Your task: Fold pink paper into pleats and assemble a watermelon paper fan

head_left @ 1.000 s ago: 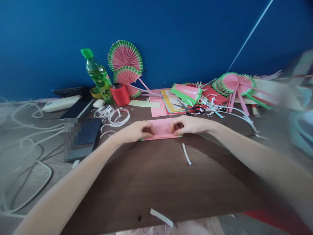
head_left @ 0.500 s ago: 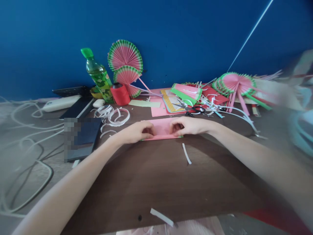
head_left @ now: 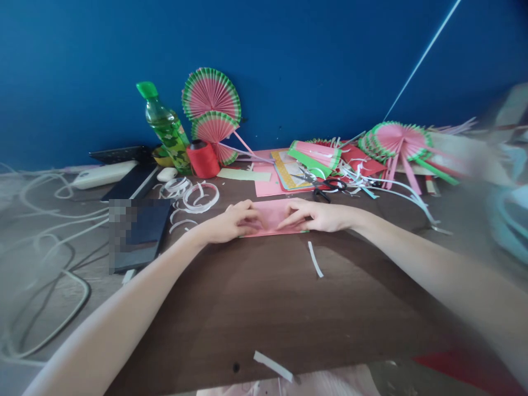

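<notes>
A pink paper strip with green ends (head_left: pixel 272 210) lies on the dark brown table, its near edge folded. My left hand (head_left: pixel 241 221) rests on its left part, fingers stretched inward over the paper. From the right, my right hand (head_left: pixel 313 214) lays its extended fingers on the same paper, the fingertips close to those of the left. Neither hand grips the paper; both press on it from above. The fingertips partly cover the fold. Black-handled scissors (head_left: pixel 325 187) lie just behind my right hand.
Behind stand a green bottle (head_left: pixel 165 129), a red thread spool (head_left: pixel 203 159) and pleated fans (head_left: pixel 211 94). More fans (head_left: pixel 396 140) and paper scraps lie at right. A phone (head_left: pixel 142 234) and cables are at left. White strips (head_left: pixel 315 258) lie in front.
My fingers have straightened from a pinch at the paper's near edge and now lie flatter on it. The right fingertips have moved left, and the near fold looks flatter.
</notes>
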`<state>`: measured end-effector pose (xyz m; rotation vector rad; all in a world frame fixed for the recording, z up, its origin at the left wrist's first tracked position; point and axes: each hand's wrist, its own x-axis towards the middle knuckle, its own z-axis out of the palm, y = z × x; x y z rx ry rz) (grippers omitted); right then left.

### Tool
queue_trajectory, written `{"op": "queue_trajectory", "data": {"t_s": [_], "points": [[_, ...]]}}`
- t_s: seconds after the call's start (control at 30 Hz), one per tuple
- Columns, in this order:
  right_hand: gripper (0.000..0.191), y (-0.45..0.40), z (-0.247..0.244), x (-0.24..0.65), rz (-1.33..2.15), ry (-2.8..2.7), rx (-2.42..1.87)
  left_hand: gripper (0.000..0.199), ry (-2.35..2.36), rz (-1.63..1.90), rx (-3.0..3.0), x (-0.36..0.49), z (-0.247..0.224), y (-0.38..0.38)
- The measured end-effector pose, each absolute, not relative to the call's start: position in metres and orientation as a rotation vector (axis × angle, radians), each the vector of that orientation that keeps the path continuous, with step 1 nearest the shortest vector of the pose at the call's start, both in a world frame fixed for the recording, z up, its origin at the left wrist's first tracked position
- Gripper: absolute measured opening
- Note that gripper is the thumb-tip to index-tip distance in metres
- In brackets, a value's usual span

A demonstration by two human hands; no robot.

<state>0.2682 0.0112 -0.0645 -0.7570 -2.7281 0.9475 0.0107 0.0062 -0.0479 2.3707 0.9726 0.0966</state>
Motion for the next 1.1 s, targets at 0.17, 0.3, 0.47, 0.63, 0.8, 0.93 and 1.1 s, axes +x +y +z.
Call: {"op": "queue_trajectory", "data": {"t_s": [0.17,0.3,0.47,0.63,0.8,0.93,1.1], "points": [[0.045,0.012,-0.065,0.267,0.892,-2.801,-0.745,0.024,0.896,0.072,2.372,0.009,-0.048,0.009],[0.047,0.011,-0.064,0.266,0.849,-2.834,-0.765,0.026,0.894,0.069,2.402,0.008,-0.05,0.01],[0.044,0.01,-0.064,0.266,0.85,-2.826,-0.794,0.026,0.876,0.066,2.427,0.006,-0.052,0.011],[0.043,0.012,-0.066,0.266,0.884,-2.826,-0.82,0.034,0.851,-0.037,2.353,0.004,-0.043,0.015],[0.044,0.011,-0.065,0.266,0.892,-2.834,-0.826,0.033,0.684,-0.008,2.307,0.0,-0.036,0.02],[0.045,0.01,-0.063,0.266,0.886,-2.841,-0.831,0.031,0.664,-0.05,2.305,-0.001,-0.036,0.022],[0.043,0.011,-0.065,0.266,0.851,-2.85,-0.809,0.032,0.702,-0.065,2.359,0.0,-0.04,0.02]]}}
